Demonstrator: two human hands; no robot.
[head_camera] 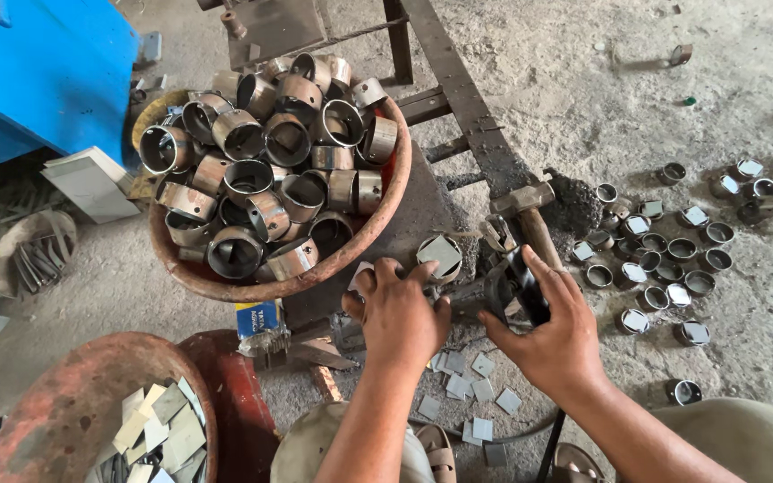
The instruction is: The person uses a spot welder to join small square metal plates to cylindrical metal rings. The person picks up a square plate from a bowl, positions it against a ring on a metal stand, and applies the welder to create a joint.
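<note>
While the left hand (397,315) pinches a ring (440,255) capped with a square plate on the block and the right hand (543,333) clamps the dark tool (513,288), fingers risk pinching; plate could slip.

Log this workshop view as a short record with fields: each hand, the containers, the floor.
Left hand: left hand grips a short metal ring capped with a grey square plate.
Right hand: right hand rests on a black metal tool, beside a wooden-handled hammer.
Large container: rusty round pan heaped with open metal rings.
Small container: rusty round dish holding flat square metal plates.
Floor right: capped metal rings spread on the grey ground.
</note>
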